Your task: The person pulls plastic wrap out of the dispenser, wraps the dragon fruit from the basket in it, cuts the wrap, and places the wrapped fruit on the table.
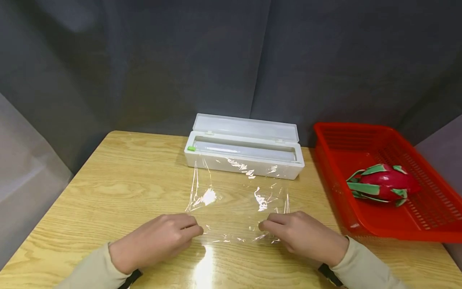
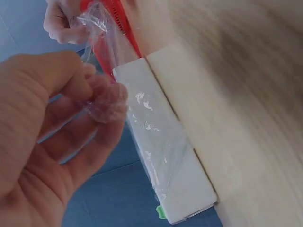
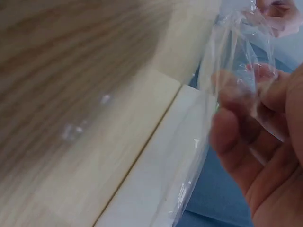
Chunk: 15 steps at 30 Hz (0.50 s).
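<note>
The white box (image 1: 296, 170) stands at the far side of the wooden table (image 1: 119, 180), its lid (image 1: 245, 126) raised; a roll (image 1: 245, 150) lies inside, and a green slider (image 1: 191, 148) sits at the left end of the rim. The red basket (image 1: 333, 192) at right contains a dragon fruit (image 1: 384, 182). A clear film sheet (image 1: 234, 200) extends from the box toward the near side. The left hand (image 1: 160, 237) and right hand (image 1: 303, 237) each pinch its near edge, one per side, thumb against fingertips (remaining fingers loosely bent)
</note>
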### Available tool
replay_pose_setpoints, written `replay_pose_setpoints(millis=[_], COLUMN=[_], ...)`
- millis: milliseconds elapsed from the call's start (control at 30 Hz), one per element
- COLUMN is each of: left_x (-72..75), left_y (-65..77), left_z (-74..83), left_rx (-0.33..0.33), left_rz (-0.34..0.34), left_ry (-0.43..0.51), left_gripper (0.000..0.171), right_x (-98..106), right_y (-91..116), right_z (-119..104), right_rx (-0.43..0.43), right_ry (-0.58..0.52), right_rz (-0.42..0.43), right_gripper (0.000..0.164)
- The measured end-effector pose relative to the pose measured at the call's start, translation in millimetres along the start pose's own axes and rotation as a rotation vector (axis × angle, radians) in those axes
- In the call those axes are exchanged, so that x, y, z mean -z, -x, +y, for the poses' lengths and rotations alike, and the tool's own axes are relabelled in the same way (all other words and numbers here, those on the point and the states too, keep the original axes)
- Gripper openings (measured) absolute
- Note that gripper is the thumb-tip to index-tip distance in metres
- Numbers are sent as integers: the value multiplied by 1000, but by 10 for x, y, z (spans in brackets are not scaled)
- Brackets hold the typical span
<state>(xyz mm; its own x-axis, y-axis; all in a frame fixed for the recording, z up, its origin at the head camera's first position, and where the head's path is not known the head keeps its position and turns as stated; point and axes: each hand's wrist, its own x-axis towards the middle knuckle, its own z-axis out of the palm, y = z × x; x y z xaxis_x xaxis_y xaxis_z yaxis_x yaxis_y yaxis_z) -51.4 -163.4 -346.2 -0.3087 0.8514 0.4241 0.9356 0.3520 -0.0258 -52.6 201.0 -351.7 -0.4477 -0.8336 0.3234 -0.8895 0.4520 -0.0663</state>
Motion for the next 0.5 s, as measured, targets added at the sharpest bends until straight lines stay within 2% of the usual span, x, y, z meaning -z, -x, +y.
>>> replay_pose_setpoints(millis=[133, 233, 500], left_x=[-41, -68, -115], left_y=[39, 63, 105], left_z=[22, 43, 92], left_rx=[18, 27, 39], left_rz=[-42, -73, -134], left_ry=[4, -10, -13], left_gripper=[18, 21, 18], right_x=[-46, -72, -138], right_y=[39, 64, 140], right_z=[-32, -47, -87], right_rx=[6, 3, 12], right_ry=[27, 32, -37], right_rz=[-38, -79, -140], right_gripper=[44, 42, 37])
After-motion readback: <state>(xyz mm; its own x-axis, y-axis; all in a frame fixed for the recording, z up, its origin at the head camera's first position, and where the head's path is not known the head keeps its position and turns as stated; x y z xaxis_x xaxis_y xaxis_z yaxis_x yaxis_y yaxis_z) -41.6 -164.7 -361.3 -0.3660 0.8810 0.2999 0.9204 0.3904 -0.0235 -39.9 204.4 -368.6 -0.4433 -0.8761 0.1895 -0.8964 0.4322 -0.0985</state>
